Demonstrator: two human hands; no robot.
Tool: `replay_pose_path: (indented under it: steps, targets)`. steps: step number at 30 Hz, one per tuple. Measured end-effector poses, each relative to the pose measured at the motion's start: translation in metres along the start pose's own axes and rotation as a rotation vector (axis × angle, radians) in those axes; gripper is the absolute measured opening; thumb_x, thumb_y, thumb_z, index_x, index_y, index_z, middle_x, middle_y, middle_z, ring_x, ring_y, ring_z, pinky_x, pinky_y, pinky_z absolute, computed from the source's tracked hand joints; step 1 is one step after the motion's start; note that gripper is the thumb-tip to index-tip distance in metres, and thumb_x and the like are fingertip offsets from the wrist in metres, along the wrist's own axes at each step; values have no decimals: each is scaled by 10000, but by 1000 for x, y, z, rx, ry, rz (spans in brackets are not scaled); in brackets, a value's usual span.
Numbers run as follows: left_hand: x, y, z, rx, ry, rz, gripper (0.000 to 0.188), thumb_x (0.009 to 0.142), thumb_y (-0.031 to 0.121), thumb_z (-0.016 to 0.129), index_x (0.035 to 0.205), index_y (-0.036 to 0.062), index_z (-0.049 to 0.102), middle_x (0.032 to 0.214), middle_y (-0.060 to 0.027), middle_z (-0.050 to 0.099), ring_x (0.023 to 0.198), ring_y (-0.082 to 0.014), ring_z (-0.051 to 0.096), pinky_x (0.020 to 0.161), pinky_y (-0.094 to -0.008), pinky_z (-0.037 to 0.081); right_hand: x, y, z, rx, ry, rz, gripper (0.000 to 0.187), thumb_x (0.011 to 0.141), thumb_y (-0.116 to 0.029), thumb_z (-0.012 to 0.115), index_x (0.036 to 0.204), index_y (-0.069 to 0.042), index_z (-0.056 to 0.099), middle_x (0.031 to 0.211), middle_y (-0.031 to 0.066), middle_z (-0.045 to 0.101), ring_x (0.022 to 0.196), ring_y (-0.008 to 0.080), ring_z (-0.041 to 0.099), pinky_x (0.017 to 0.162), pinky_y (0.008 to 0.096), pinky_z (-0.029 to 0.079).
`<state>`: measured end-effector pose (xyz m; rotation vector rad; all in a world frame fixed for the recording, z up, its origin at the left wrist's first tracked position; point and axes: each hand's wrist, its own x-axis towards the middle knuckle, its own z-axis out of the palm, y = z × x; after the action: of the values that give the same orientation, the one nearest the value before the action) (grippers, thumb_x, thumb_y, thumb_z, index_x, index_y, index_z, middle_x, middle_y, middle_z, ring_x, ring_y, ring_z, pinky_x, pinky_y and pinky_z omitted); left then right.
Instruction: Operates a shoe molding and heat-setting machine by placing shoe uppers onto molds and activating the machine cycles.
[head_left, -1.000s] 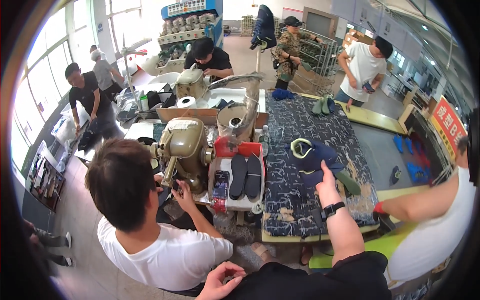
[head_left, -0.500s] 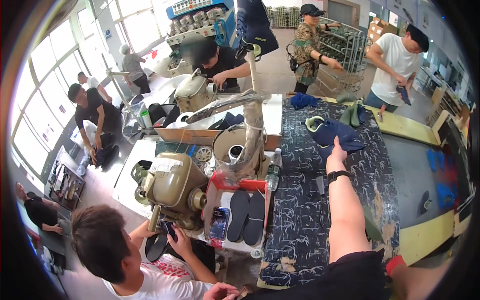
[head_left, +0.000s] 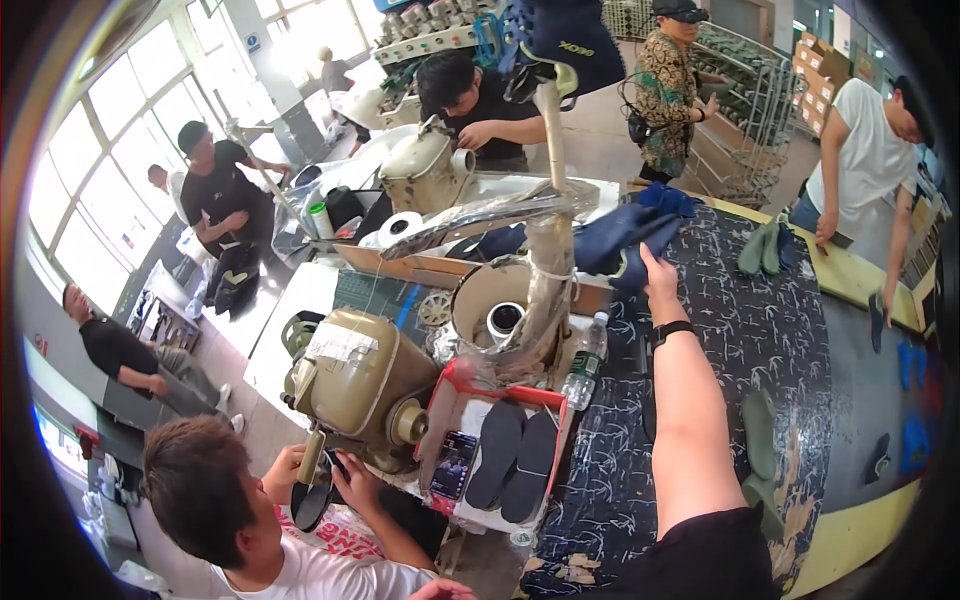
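My right arm reaches forward over the dark patterned table cover. A black band circles its wrist. My right hand grips a navy shoe upper, thumb on its near side, other fingers mostly hidden. The shoe upper is smeared by motion. Only a sliver of my left hand shows at the lower edge; whether it holds anything is hidden. A blue cloth-like bundle lies just beyond my right hand. Green shoe lasts stand farther right, and more green lasts lie by my forearm.
Left of the cover stand a beige machine, a water bottle and a red box holding dark insoles and a phone. A wrapped post rises near my hand, with a navy shoe above. A person works close at left.
My right hand has moved the navy shoe upper left and slightly farther away. The view has turned, shifting the scene right. The person at far right has bent down, reaching toward a shoe.
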<state>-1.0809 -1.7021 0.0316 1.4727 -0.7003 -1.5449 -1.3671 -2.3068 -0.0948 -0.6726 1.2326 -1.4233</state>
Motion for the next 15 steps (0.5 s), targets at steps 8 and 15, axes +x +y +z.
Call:
replay_pose_path:
  steps: [8, 15]
  targets:
    - [-22, -4, -7, -60, 33, 19, 230, 943, -3, 611, 1167, 19, 562, 1011, -55, 643, 947, -123, 617, 834, -264, 494, -25, 67, -27, -11, 183, 9, 411, 881, -461, 649, 1063, -94, 688, 1023, 13, 715, 843, 101, 629, 693, 276, 446]
    - [-65, -27, -30, -91, 76, 148, 243, 939, 11, 627, 1173, 25, 564, 1010, -40, 636, 944, -114, 603, 825, -255, 471, -115, 140, -117, -78, 535, -139, 405, 935, -369, 590, 903, 28, 664, 846, 64, 639, 781, 182, 550, 726, 334, 431]
